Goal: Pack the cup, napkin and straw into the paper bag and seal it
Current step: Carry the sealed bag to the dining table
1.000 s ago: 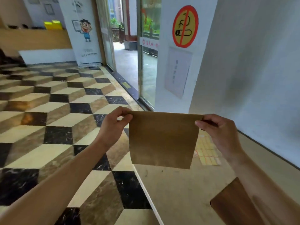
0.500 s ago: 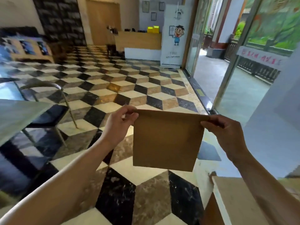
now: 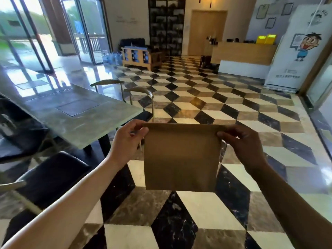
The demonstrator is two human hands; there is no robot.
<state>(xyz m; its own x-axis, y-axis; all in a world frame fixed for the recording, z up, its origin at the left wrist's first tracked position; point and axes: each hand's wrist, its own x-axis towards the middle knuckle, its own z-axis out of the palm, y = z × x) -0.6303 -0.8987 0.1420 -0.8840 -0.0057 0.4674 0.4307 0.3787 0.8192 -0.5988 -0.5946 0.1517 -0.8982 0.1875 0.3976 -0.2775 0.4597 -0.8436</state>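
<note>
Checkered marble floor fills the frame, grey desk at left with chairs tucked in. Paper bag hangs mid-air at centre — flat, upright, top edge folded. Left hand pinches its upper left corner, right hand pinches the upper right. Both grips clamped on the bag; cup, napkin, straw not visible.

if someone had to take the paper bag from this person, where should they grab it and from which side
Probably the free bottom edge of the paper bag, coming from below. It hangs flat and upright, and the left hand and right hand already pinch both top corners, so only the lower half is clear for fingers.
</note>
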